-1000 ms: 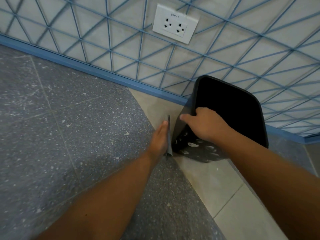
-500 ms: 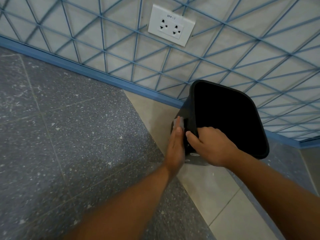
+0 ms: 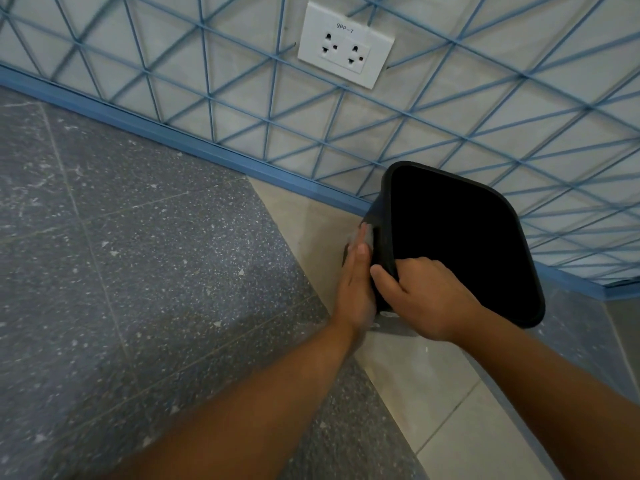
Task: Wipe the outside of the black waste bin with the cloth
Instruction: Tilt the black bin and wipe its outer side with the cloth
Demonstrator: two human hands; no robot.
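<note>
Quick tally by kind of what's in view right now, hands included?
Hands: 2, left hand, right hand
Black waste bin: 1
Cloth: 1
Wall socket plate: 1
Total: 5

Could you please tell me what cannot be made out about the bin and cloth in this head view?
- Cloth: mostly hidden beneath the flat left hand.
- Black waste bin: its interior is pure shadow; its far sides face away.
- Right hand: fingertips hidden over the rim.
</note>
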